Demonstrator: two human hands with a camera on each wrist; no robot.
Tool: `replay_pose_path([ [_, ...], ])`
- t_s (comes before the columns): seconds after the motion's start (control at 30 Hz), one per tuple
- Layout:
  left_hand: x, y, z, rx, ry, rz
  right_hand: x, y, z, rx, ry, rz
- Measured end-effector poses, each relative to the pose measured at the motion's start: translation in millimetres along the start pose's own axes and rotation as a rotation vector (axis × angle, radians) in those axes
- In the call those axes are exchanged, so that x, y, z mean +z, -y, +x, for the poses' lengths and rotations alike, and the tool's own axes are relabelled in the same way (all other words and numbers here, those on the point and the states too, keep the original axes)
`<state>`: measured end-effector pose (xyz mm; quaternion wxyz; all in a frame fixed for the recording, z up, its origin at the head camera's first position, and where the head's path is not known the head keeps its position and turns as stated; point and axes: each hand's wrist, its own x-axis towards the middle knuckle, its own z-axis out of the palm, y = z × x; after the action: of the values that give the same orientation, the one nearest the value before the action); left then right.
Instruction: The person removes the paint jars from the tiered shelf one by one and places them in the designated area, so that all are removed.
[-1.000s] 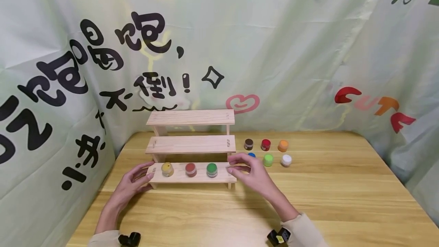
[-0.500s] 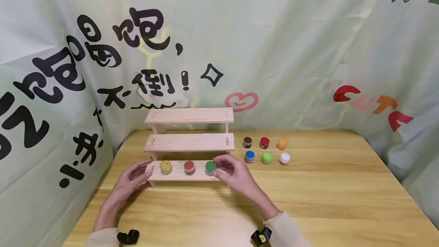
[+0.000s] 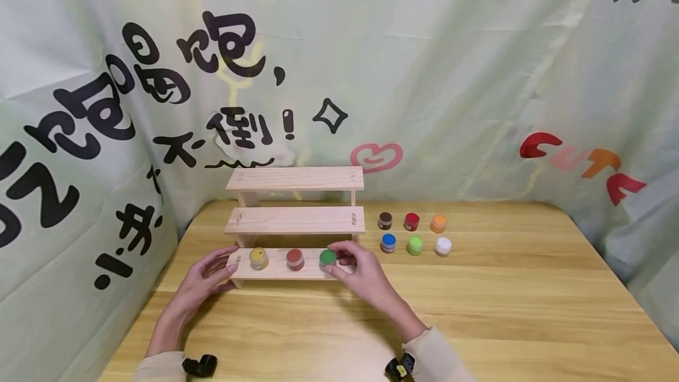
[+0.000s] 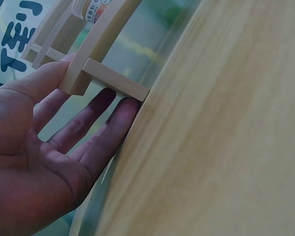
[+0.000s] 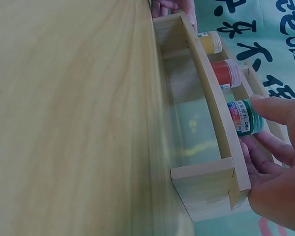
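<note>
A three-step wooden rack (image 3: pixel 294 220) stands at the left of the table. Along its lowest step sit a yellow paint jar (image 3: pixel 258 259), a brownish-red paint jar (image 3: pixel 294 259) and a green paint jar (image 3: pixel 327 257). My right hand (image 3: pixel 366 276) pinches the green jar from its right side, thumb at the lid edge in the right wrist view. The jar's label (image 5: pixel 242 118) faces the front. My left hand (image 3: pixel 198 282) grips the left end of the lowest step. In the left wrist view its thumb lies against the board, and the other fingers reach around the rack's leg (image 4: pixel 115 80).
Right of the rack, two rows of paint jars stand on the table (image 3: pixel 504 287): dark brown (image 3: pixel 385 221), red (image 3: pixel 411 221) and orange (image 3: pixel 438 223) behind; blue (image 3: pixel 388 243), light green (image 3: pixel 415 245) and white (image 3: pixel 442 246) in front. A printed curtain (image 3: pixel 451 75) hangs behind.
My right hand has moved left from the right end of the lowest step to the green jar and grips it. The blue jar has come into full view. My left hand stays put.
</note>
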<state>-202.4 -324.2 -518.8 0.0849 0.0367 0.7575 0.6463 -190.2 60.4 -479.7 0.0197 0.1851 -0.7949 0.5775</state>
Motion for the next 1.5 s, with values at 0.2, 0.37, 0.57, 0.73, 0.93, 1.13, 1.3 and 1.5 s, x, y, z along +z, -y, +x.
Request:
replay_pose_path([
  [0.2,-0.3,-1.2,1.1,-0.005,-0.002,0.0,0.4,-1.3,1.1,-0.005,-0.022,-0.024],
  [0.37,-0.9,-0.5,1.4,0.006,0.001,0.0,1.2,-1.5,0.8,-0.001,-0.028,-0.027],
  [0.57,-0.7,1.3,0.7,-0.009,0.001,-0.002,1.2,-2.3,-0.9,-0.014,-0.031,-0.037],
  [0.73,0.1,2.2,-0.5,-0.013,-0.008,-0.005,-1.6,0.4,-3.2,-0.019,-0.031,-0.019],
  [0.93,0.2,-0.1,-0.7,-0.004,-0.007,-0.003,-7.1,4.5,-6.5,-0.008,-0.022,0.015],
  [1.13,0.7,-1.2,1.2,0.022,0.007,-0.002,-14.9,10.7,-10.3,0.036,-0.037,0.063],
  [1.3,0.2,1.0,1.3,0.004,0.006,-0.009,-23.0,15.7,-14.9,0.049,-0.034,0.102],
  [1.5,-1.1,1.4,1.2,0.008,0.001,0.001,-33.4,17.4,-20.1,0.041,-0.025,0.13],
])
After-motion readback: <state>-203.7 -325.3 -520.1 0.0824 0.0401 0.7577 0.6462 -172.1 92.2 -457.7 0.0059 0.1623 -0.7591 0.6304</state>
